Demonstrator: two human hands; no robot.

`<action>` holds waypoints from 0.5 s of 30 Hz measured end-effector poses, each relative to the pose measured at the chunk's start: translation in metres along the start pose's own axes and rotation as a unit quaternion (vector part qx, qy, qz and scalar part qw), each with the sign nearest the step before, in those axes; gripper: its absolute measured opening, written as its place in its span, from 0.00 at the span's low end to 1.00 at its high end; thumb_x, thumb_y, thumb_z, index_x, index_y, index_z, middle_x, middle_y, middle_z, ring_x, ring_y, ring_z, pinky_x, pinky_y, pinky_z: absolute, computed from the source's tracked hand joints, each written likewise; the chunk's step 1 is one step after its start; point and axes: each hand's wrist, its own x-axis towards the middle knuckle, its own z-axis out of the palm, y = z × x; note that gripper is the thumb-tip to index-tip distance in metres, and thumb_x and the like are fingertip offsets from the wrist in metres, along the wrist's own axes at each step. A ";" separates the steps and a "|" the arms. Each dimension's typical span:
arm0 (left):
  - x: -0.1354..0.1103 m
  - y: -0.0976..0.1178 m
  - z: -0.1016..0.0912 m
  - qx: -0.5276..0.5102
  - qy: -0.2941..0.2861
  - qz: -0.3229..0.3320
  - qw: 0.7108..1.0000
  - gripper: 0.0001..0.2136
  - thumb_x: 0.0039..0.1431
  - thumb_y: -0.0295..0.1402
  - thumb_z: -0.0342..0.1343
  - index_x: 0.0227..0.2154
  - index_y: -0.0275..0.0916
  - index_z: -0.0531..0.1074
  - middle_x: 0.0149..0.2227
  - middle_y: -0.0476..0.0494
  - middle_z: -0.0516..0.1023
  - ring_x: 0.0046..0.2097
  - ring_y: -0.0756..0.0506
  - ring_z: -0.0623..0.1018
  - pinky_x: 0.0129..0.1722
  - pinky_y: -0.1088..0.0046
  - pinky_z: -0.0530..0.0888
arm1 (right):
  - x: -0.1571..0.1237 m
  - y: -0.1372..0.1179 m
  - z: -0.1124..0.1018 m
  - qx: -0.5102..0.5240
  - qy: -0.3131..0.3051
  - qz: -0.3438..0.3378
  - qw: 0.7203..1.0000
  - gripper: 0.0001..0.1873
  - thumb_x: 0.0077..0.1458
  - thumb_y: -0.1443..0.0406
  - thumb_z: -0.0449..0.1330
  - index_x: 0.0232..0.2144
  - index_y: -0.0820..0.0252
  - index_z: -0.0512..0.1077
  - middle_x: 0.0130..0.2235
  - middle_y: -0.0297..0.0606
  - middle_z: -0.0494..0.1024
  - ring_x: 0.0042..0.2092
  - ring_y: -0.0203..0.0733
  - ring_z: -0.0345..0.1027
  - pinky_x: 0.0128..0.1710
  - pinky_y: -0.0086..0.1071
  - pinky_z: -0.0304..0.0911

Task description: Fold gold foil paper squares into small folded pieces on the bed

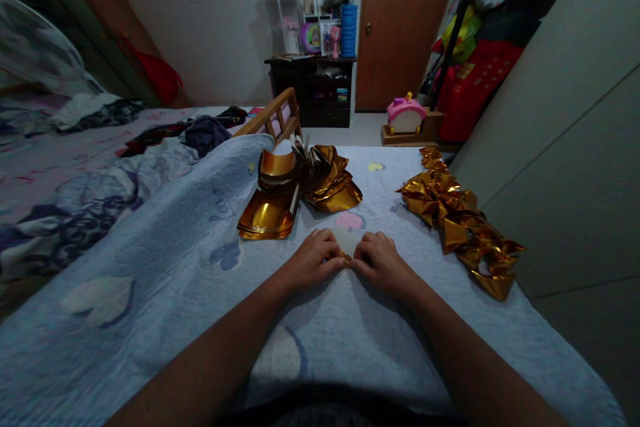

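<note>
My left hand (319,257) and my right hand (379,260) meet close together over the bed, fingers pinched on a small piece of gold foil paper (346,258). Its pale back shows beyond my fingertips; most of the piece is hidden by my hands. Just past my left hand lie curled stacks of gold foil sheets (267,212), fanned out in two heaps. To the right, a row of folded gold foil pieces (440,200) runs along the bed's edge, crumpled and pointed in shape.
The bed has a light blue quilted cover (200,293) with heart prints. A wooden rail (273,113) stands at its far left corner. Beyond are a dark cabinet (313,93), a wooden door (405,33) and a pink toy (406,113). A pale wardrobe (565,167) borders the right side.
</note>
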 end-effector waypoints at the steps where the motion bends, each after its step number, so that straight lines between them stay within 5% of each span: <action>1: 0.000 0.001 0.000 0.003 0.001 -0.002 1.000 0.09 0.64 0.36 0.58 0.29 0.38 0.76 0.37 0.45 0.71 0.45 0.43 0.69 0.48 0.65 0.66 | 0.000 0.000 0.001 -0.001 0.002 0.003 1.000 0.06 0.59 0.65 0.64 0.30 0.60 0.77 0.37 0.39 0.75 0.42 0.43 0.62 0.43 0.36 0.50; 15: 0.000 0.003 0.007 0.038 0.026 -0.015 0.999 0.05 0.59 0.30 0.59 0.28 0.38 0.72 0.38 0.44 0.69 0.45 0.42 0.69 0.47 0.63 0.67 | 0.000 -0.002 0.004 -0.006 0.014 0.016 1.000 0.04 0.58 0.64 0.65 0.32 0.59 0.76 0.38 0.39 0.75 0.43 0.45 0.61 0.42 0.36 0.47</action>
